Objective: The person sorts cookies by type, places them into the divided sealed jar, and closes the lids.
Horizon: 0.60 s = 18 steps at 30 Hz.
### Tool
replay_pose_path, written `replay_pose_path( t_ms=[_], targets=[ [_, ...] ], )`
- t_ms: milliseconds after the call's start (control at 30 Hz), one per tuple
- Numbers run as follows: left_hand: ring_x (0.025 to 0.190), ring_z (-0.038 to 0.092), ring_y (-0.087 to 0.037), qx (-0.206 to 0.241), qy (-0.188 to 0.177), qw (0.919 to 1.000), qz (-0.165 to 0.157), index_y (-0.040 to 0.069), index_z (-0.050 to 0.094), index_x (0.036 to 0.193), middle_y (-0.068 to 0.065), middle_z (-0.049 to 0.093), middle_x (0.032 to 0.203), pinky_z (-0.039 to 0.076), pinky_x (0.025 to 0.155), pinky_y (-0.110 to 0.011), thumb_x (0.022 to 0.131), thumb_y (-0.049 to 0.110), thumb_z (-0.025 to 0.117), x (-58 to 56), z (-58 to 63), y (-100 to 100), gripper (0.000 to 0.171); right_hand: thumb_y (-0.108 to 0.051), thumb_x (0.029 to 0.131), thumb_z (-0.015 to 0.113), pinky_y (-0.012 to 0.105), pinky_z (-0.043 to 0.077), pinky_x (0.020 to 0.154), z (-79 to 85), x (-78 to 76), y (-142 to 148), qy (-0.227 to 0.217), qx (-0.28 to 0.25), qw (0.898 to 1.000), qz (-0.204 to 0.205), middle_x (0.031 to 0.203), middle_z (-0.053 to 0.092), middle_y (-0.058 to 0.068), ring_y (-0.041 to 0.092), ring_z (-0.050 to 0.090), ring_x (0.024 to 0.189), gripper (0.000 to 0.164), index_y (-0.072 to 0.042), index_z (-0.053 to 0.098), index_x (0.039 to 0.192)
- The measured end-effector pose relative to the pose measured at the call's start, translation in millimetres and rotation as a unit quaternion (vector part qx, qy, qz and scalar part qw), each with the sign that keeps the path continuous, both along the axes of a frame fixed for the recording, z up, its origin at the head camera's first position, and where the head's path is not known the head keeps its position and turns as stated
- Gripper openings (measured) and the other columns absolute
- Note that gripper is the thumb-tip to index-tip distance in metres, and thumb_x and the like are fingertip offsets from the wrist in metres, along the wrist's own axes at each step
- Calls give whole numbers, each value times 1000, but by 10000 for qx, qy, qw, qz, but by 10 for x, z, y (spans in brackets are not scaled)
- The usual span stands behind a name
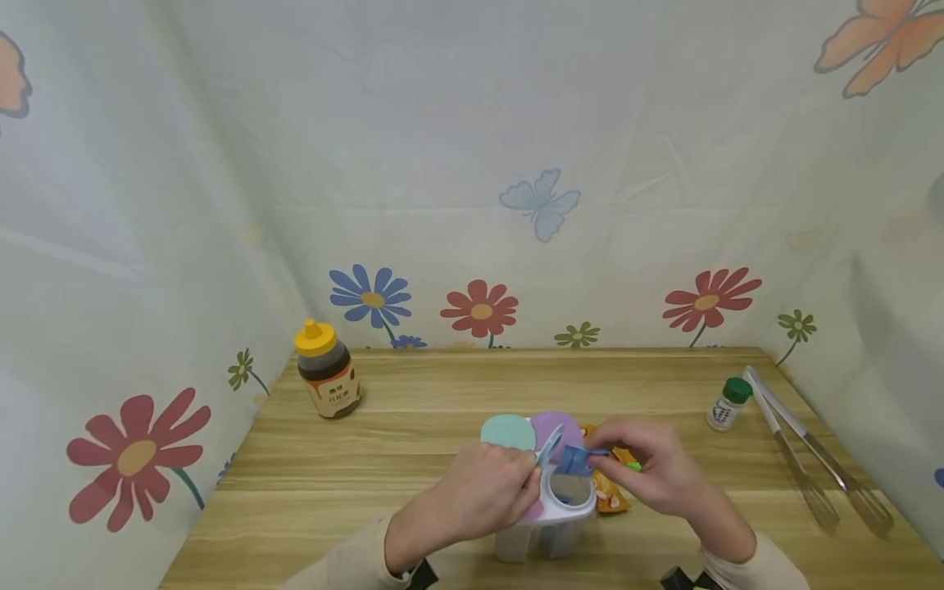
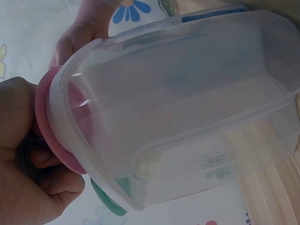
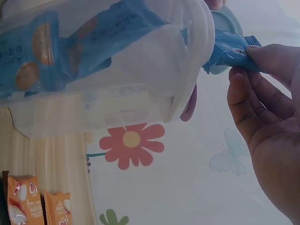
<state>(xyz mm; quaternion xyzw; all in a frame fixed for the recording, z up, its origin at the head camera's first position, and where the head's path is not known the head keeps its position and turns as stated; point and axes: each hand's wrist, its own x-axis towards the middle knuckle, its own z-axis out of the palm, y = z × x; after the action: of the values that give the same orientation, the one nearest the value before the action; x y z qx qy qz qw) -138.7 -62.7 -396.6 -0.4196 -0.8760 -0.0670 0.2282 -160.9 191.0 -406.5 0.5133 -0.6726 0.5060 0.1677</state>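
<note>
Wood-grain table [image 1: 413,397], yellow-capped bottle [image 1: 329,381], lidded clear container [image 2: 178,103], orange packets [image 1: 610,497], green-capped shaker [image 1: 726,411], metal tongs [image 1: 826,460]

My container [image 2: 187,79] is translucent plastic, smooth and faintly cloudy, while its teal lid [image 1: 507,432] is opaque plastic with a matt face. My blue packet [image 3: 229,50] is shiny, crinkled film, and so are the orange packets [image 3: 23,201]. The tongs [image 1: 828,463] look like smooth metal (they catch some light). The tabletop [image 1: 428,393] shows smooth wood grain, my sleeve [image 1: 354,557] is matt cloth, and the backdrop [image 1: 413,147] looks like creased, smooth cloth.
</note>
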Motion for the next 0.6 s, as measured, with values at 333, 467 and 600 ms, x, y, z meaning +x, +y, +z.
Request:
replay_pose_path(
  t_ms=[333, 467, 600],
  targets=[
    [46, 29, -3, -40, -140, 9999, 11, 20, 46, 63, 12, 31, 54, 17, 40, -17, 90, 28, 60, 5, 2, -3, 31, 26, 65, 69, 20, 54, 69, 0, 75, -138, 283, 148, 9992, -220, 88, 68, 9, 12, 62, 76, 43, -1, 66, 98],
    [46, 29, -2, -61, -149, 9999, 2, 20, 46, 63, 12, 31, 54, 18, 40, -17, 90, 28, 60, 10, 1, 2, 32, 25, 62, 71, 19, 53, 74, -36, 90, -160, 531, 168, 9983, -169, 88, 68, 10, 14, 62, 77, 43, -1, 66, 96],
    [46, 29, -2, -107, -197, 9997, 28, 20, 46, 64, 12, 31, 54, 18, 40, -17, 91, 28, 59, 10, 5, 4, 31, 21, 64, 74, 18, 52, 80, -148, 30, -101, 597, 208, 9979, -124, 91, 69, 9, 15, 62, 82, 42, -4, 67, 98]
  ],
)
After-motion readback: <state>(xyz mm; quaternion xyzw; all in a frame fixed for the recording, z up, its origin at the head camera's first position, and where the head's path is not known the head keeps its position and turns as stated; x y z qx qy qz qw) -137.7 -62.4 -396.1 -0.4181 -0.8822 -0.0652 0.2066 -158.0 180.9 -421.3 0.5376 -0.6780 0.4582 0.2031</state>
